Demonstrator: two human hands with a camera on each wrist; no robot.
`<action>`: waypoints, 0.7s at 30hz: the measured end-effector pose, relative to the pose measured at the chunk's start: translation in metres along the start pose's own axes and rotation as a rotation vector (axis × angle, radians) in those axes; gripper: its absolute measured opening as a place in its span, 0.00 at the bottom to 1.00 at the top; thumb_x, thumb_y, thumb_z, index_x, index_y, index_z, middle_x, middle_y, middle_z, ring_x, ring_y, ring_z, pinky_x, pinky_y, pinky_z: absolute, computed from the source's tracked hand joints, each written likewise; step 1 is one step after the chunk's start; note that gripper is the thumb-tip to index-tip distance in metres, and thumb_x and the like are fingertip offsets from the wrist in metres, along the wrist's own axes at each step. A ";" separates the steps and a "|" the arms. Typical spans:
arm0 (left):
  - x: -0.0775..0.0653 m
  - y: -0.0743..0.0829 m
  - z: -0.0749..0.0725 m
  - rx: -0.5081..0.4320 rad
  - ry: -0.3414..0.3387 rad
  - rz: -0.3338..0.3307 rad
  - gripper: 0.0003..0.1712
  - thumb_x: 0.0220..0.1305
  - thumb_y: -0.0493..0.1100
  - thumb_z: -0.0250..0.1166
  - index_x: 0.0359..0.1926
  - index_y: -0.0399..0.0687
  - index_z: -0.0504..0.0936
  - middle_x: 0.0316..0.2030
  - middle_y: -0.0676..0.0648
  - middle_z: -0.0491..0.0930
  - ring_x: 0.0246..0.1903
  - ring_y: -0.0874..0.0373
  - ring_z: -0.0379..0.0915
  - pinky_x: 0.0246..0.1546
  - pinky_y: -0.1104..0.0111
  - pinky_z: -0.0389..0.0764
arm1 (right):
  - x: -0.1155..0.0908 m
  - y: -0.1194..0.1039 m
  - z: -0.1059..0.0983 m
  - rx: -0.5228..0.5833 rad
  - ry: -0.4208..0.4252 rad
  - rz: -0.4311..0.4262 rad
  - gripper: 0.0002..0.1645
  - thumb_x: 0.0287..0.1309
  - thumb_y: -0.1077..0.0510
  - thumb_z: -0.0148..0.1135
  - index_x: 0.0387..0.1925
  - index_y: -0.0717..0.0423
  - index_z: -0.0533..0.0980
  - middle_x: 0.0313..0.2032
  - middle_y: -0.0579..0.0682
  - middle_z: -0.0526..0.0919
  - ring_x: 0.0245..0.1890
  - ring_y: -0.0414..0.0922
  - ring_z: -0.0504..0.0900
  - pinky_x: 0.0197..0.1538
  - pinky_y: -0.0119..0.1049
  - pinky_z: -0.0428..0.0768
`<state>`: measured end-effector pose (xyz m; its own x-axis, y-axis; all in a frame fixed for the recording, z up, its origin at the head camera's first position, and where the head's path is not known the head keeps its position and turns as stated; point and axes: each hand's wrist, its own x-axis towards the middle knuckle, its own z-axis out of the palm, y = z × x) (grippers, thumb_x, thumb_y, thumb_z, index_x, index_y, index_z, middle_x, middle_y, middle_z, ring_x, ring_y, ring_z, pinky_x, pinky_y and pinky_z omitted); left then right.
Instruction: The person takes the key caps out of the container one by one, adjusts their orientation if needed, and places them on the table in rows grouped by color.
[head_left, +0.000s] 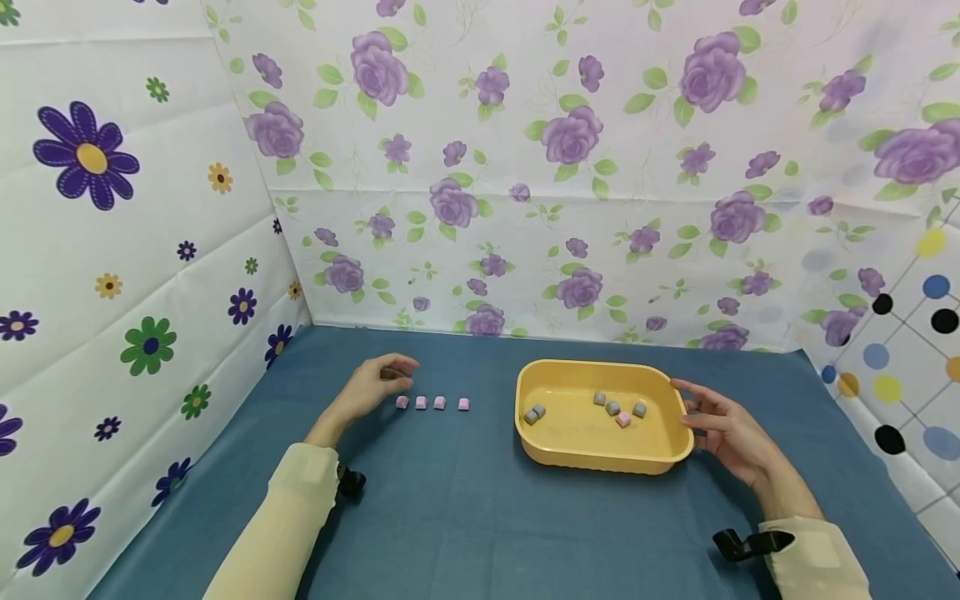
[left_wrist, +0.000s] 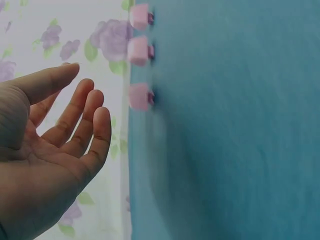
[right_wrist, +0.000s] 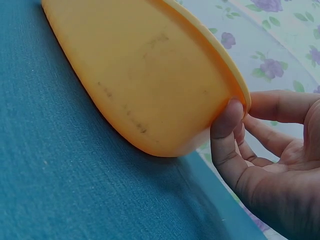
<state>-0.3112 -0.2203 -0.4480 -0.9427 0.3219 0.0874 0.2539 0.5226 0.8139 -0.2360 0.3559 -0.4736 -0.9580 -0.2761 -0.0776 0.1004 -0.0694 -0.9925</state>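
Small pink blocks, shaped somewhat like keycaps, stand in a row on the blue cloth. Just behind the leftmost one, my left hand hovers with relaxed fingers, holding nothing. The left wrist view shows pink blocks apart from that hand's bent fingertips. To the right sits a yellow tray, holding several grey blocks and one pink block. My right hand holds the tray's right end at the rim. In the right wrist view, its thumb lies against the tray's outer wall.
Blue cloth covers the table. Floral sheets stand up along the back and left, and a dotted sheet stands at the right. A black wrist strap is at the right cuff.
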 end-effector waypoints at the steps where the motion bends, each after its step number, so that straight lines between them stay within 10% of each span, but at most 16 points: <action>1: 0.001 0.003 0.001 0.003 0.004 0.012 0.17 0.69 0.39 0.62 0.58 0.47 0.79 0.53 0.36 0.78 0.51 0.45 0.75 0.50 0.50 0.77 | 0.000 0.000 0.000 0.000 0.000 0.000 0.40 0.69 0.65 0.55 0.76 0.57 0.50 0.49 0.56 0.70 0.44 0.46 0.82 0.44 0.46 0.84; 21: 0.004 0.010 0.016 -0.081 -0.016 0.059 0.16 0.71 0.38 0.60 0.57 0.42 0.79 0.50 0.35 0.79 0.49 0.38 0.76 0.46 0.43 0.75 | -0.001 0.000 0.001 -0.002 0.006 -0.004 0.41 0.69 0.65 0.56 0.76 0.57 0.49 0.48 0.56 0.70 0.43 0.46 0.83 0.43 0.46 0.84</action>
<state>-0.3090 -0.2010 -0.4493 -0.9230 0.3628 0.1279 0.2899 0.4374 0.8513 -0.2350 0.3548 -0.4739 -0.9599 -0.2705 -0.0738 0.0957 -0.0690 -0.9930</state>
